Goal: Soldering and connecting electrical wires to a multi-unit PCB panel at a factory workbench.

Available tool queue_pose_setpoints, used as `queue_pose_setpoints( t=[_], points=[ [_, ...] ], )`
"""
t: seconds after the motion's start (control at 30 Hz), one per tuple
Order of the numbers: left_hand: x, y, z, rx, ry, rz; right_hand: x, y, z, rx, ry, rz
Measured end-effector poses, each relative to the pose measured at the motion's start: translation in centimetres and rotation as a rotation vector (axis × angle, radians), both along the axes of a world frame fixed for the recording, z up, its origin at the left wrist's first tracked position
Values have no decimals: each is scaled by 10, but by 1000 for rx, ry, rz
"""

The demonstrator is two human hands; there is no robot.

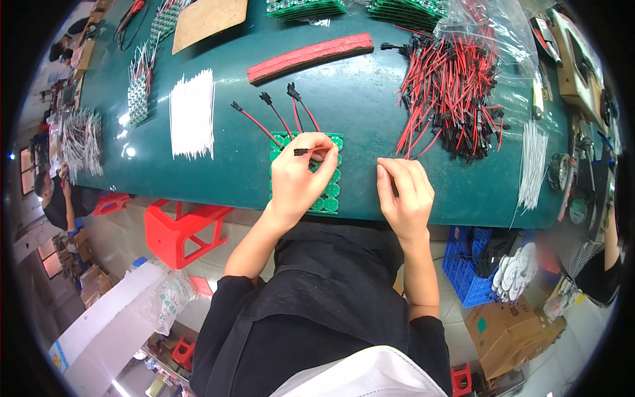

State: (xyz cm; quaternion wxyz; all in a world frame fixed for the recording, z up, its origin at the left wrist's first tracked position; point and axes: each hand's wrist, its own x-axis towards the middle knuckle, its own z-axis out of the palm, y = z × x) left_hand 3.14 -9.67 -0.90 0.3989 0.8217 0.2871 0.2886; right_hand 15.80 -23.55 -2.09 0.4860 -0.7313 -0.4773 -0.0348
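A panel of small round green circuit boards (325, 202) lies on the table in front of me. Over its upper part, my left hand (301, 173) pinches a red-and-black connector lead (301, 152), its black plug sticking out to the left across the fingers. Several similar leads with black plugs (266, 98) rise from the panel's far end; their lower ends are hidden behind my hand. To the right of the panel, my right hand (408, 196) hovers by the table's near edge, thumb and fingertips drawn together. Whether anything sits between them is too small to see.
A large heap of red-and-black leads (450, 92) lies to the right. Beyond the panel is a red bar (311, 58). White wires (192, 114) are bundled at left, more thin wires (531, 165) at far right. Stacked green boards (304, 8) stand at the back.
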Motion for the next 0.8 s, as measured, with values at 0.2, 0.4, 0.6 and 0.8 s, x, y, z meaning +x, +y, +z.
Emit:
queue_pose_setpoints(
  t=[0.2,0.4,0.6,0.8],
  points=[
    [5,-4,-2,138,53,-12,1,-6,5,-18,-19,-28],
    [1,-1,-4,163,49,123,44,-39,34,-89,16,-403],
    [23,-1,-5,315,93,110,155,-145,41,-707,-217,-842],
    [9,-9,11,22,-112,22,192,-160,26,-898,-262,-727]
  ],
)
